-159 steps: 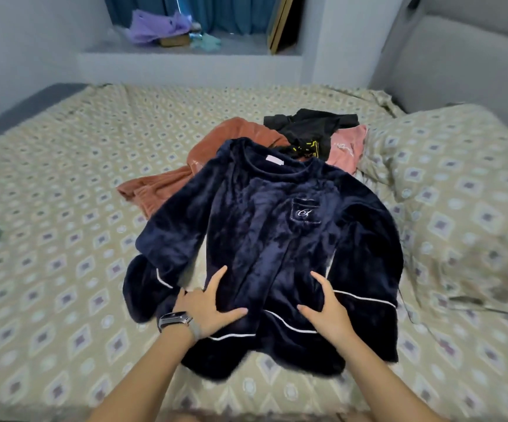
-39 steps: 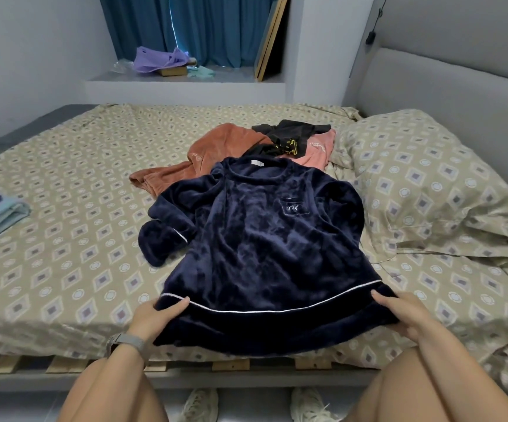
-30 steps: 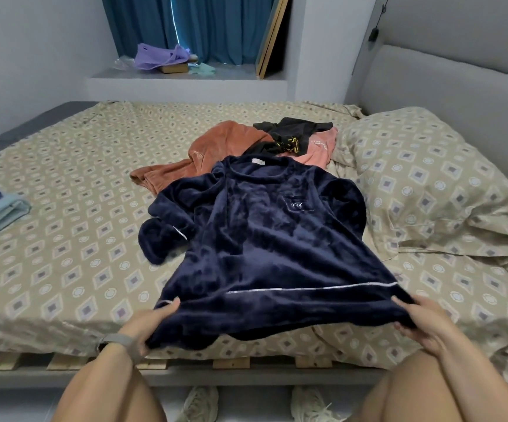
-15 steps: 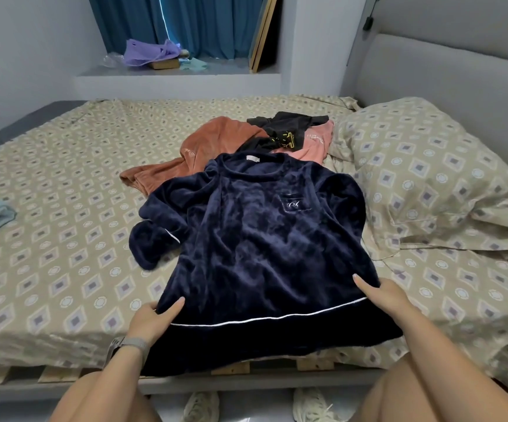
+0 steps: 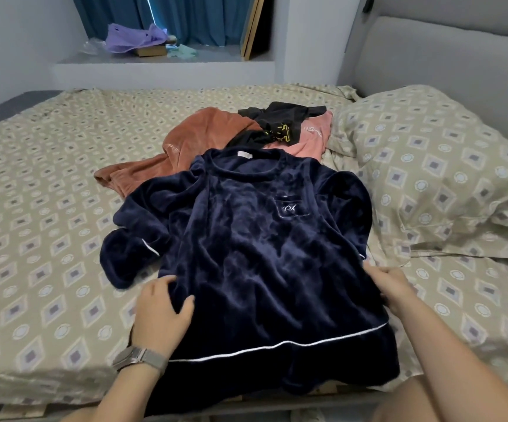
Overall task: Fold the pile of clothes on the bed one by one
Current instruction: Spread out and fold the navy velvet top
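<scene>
A navy velvet top [image 5: 255, 245] with white piping lies front-up on the bed [image 5: 33, 245], its hem hanging over the near edge. My left hand [image 5: 163, 312] rests on its left side edge, fingers wrapped round the fabric there. At the right side edge my right hand [image 5: 394, 289] holds the cloth in the same way. The left sleeve is bunched beside the body; the right sleeve is tucked along the body. Behind it lie a rust garment [image 5: 179, 150], a black garment [image 5: 274, 123] and a pink one [image 5: 310, 138].
A patterned pillow [image 5: 447, 178] lies on the right against the grey headboard [image 5: 447, 56]. A ledge [image 5: 161, 60] behind the bed holds a purple bag and small items. The bed's wooden slat edge runs just below the hem.
Both hands have slid up from the hem corners to the sides of the top's body. The hem has dropped back over the bed edge, and the top lies flatter.
</scene>
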Tool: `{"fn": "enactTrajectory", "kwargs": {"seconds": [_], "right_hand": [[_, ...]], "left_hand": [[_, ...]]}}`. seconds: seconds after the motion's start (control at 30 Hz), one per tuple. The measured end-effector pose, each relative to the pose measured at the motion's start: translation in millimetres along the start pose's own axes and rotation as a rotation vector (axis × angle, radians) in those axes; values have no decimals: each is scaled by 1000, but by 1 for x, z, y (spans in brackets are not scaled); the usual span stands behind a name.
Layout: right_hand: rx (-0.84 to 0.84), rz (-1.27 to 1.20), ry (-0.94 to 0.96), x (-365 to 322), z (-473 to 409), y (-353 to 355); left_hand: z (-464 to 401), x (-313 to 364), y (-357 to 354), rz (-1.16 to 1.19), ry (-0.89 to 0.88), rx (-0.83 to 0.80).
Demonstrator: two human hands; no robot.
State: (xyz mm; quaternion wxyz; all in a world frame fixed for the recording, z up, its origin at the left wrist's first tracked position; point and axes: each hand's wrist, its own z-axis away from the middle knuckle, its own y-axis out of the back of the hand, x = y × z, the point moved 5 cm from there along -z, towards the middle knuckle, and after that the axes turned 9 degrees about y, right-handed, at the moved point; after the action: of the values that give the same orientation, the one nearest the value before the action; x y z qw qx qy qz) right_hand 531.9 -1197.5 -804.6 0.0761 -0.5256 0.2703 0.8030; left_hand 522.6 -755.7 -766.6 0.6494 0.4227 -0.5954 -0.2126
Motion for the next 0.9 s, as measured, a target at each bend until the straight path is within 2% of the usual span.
{"fn": "enactTrajectory", "kwargs": {"seconds": [0.1, 0.23, 0.33, 0.4, 0.5, 0.57, 0.6, 0.67, 0.73, 0.77, 0.83, 0.87, 0.9], "right_hand": [[31, 87, -42, 7, -21, -12], [91, 102, -50, -8, -42, -20], [306, 214, 287, -63, -31, -12], [559, 356, 594, -111, -3, -5], [956, 500, 1072, -162, 36, -3], [1027, 487, 1335, -174, 50, -4], [969, 456, 1425, -176, 54, -10], [638, 416, 1616, -183, 70, -39], [105, 481, 1797, -169, 90, -92], [-182, 536, 1838, -151, 96, -118], [-616, 608, 1766, -103, 95, -152], [-764, 665, 1657, -86, 93, -161], [-859, 707, 1492, -75, 89, -163]], "left_hand": [[13, 43, -23, 137, -218, -183], [30, 75, -61, -48, -410, -370], [25, 78, -85, -272, -353, -475], [20, 81, -91, -383, -324, -530], [10, 86, -87, -385, -298, -510], [6, 86, -85, -348, -269, -508], [5, 85, -84, -317, -261, -516], [1, 82, -83, -141, -221, -543], [-9, 80, -77, 146, -48, -566], [-15, 77, -73, 338, 128, -569], [-18, 69, -68, 753, 579, -633], [-16, 68, -66, 909, 751, -692], [-14, 64, -68, 1005, 848, -743]]}}
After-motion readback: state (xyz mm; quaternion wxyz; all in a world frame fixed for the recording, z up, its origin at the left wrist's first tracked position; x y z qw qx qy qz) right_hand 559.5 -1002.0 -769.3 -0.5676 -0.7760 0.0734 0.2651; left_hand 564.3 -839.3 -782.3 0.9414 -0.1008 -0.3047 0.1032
